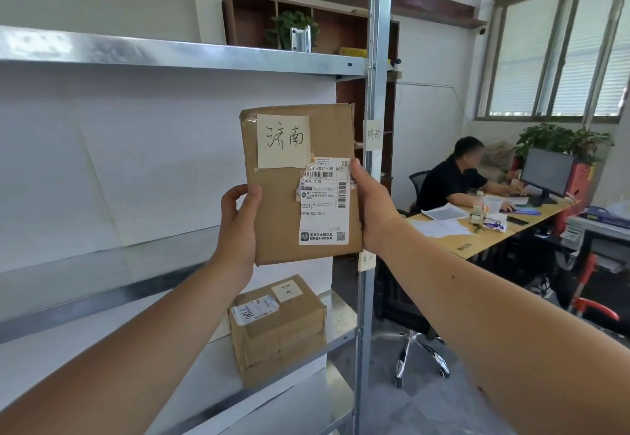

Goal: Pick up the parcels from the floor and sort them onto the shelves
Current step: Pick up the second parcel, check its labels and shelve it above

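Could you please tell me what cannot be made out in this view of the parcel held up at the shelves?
Back of the held parcel: turned away from the head camera.
Fine print on its shipping label: too small, partly peeled.
Most fingers of the left hand and right hand: hidden behind the parcel.
Note on the lower parcel: writing too small.
Small tag on the post: blurred.

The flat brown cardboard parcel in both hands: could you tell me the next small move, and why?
Probably ease the flat brown cardboard parcel forward onto the metal shelf behind it: its handwritten note seems to match the paper tag on that level's post.
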A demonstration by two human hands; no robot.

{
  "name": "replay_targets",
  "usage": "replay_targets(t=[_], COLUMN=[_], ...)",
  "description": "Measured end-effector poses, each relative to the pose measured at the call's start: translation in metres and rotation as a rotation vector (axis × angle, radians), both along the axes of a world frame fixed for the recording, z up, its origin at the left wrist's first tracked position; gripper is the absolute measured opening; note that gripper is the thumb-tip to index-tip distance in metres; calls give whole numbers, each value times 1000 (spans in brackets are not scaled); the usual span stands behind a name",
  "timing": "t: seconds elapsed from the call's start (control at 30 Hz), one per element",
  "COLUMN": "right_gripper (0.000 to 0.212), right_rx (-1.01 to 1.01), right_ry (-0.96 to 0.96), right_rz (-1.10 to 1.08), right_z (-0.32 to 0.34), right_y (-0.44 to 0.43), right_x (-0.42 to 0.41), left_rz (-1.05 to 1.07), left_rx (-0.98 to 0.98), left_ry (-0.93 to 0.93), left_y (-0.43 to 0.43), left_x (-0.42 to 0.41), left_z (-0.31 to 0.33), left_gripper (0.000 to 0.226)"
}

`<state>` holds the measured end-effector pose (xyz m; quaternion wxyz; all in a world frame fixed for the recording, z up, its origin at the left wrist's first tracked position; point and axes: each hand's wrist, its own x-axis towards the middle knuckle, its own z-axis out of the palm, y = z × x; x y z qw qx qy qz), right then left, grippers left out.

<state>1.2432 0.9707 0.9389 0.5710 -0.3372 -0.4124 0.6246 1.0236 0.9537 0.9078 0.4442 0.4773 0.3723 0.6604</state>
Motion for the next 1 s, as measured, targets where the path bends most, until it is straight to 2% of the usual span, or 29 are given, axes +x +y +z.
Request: replay_targets(t=[0.27, 0.43, 0.5, 0.6, 0.77, 1.0], right_gripper=[50, 49, 50, 53, 54, 53], right_rx=[-34, -29, -29, -36, -18, -19], right_ry=[-43, -57, -37, -15, -54, -33], right_rz=[109, 196, 244, 277, 302, 305], right_z=[5, 6, 4, -2, -11, -16], right_y=[29, 37, 39, 43, 45, 48], right_x=[43, 64, 67, 70, 59, 34], left_rz=[120, 221, 251, 304, 369, 373], left_rx=[-33, -60, -63, -66, -119, -257], left_ry=[-16, -20, -27, -22, -24, 46], left_y=[6, 2, -1, -8, -18, -16], left_x=[45, 69, 76, 82, 76, 43], left_z=[6, 3, 1, 0, 1, 18], left_gripper=[61, 29, 24, 27, 53, 47])
